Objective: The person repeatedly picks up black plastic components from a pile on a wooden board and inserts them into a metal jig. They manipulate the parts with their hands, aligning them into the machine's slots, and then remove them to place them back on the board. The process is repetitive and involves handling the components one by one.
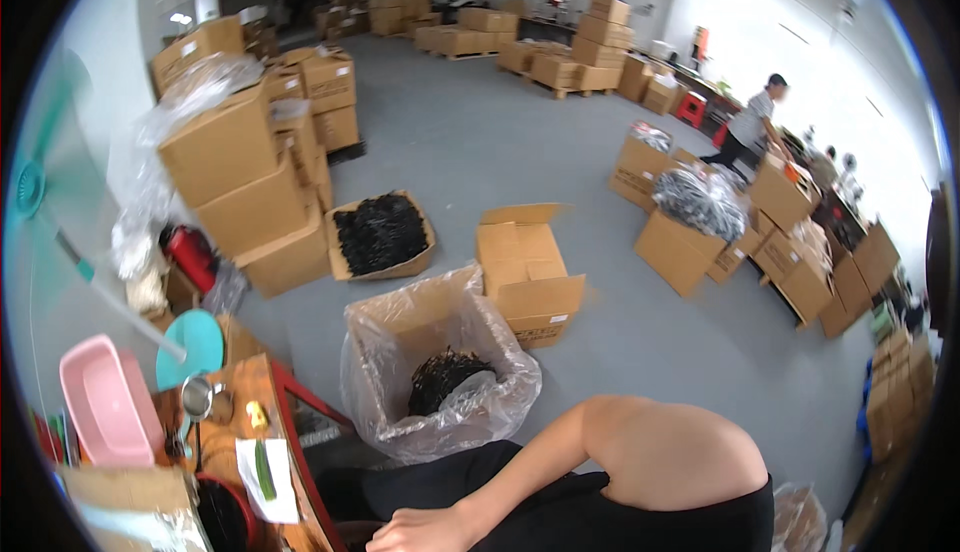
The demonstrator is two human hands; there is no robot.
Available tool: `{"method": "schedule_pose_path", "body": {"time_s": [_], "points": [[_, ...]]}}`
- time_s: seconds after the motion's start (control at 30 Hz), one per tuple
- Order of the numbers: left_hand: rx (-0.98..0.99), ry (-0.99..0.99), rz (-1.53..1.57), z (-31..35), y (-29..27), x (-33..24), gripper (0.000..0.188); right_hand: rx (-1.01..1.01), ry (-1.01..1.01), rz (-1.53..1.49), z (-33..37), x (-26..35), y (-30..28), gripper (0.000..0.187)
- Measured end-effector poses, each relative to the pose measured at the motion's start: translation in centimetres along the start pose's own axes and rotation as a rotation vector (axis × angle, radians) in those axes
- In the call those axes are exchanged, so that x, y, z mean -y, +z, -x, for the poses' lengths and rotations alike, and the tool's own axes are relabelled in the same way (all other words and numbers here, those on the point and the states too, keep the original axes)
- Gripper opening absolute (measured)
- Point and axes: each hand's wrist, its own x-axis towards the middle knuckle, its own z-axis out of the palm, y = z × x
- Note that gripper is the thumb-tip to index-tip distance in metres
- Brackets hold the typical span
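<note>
My right arm reaches from the right toward the lower edge, over my dark-clothed leg. My right hand (425,532) is at the bottom edge with its fingers curled. The picture cuts off the fingertips, and I cannot make out what, if anything, they hold. Just left of it stands a wooden table (255,382) with a red frame. On it lie a white sheet (283,497) with a long green object (265,469), a metal cup (197,398) and a dark red-rimmed container (255,527). My left hand is out of sight.
Beyond my leg is a plastic-lined carton (365,332) with dark strands inside. Behind it are a carton of black pieces (380,235) and an open carton (520,262). Stacked boxes (225,152), a fan (30,187) and a pink basin (105,397) flank the left; another person (750,122) stands right.
</note>
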Motion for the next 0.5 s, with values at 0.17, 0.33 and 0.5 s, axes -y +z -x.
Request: {"method": "schedule_pose_path", "body": {"time_s": [0.17,0.33,0.5], "points": [[0.069,0.053,-0.066,-4.1,-0.4,-1.1,0.029,-0.047,0.051,0.05,-0.5,-0.7,-0.8,0.028],[0.085,0.053,-0.115,-5.8,-0.7,-1.4,0.029,-0.04,0.036,0.053,0.4,-2.5,-0.8,0.025],[0.084,0.035,-0.135,-6.1,-0.2,-2.1,0.03,0.019,0.018,0.021,1.6,-3.4,-1.2,0.024]]}}
